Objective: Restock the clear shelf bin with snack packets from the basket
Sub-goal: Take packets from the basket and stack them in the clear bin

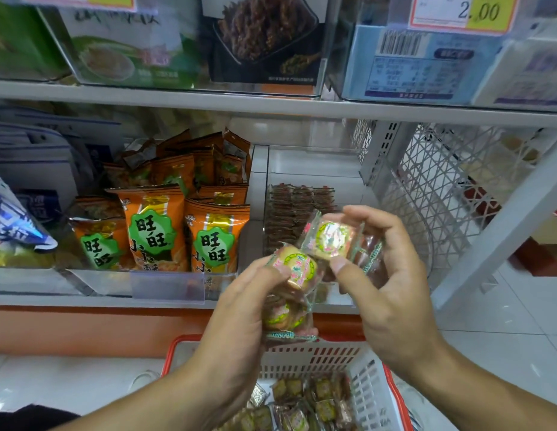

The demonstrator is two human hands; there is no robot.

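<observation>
My hands at the clear shelf bin [314, 169], half-stocked with snack packets [297, 209].
My left hand [240, 309] grips several packets; my right hand [392, 275] pinches one packet [330, 237]; more fill the basket [373, 396].

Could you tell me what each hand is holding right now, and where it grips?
Left hand holds several snack packets, thumb on the top one. Right hand pinches one packet by its edges.

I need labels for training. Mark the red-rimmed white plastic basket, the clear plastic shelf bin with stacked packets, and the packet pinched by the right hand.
Red-rimmed white plastic basket [314, 359]: head view, slotted back wall.
Clear plastic shelf bin [314, 163]: head view, bare rear wall.
Packet in right hand [330, 237]: head view, round label.
</observation>
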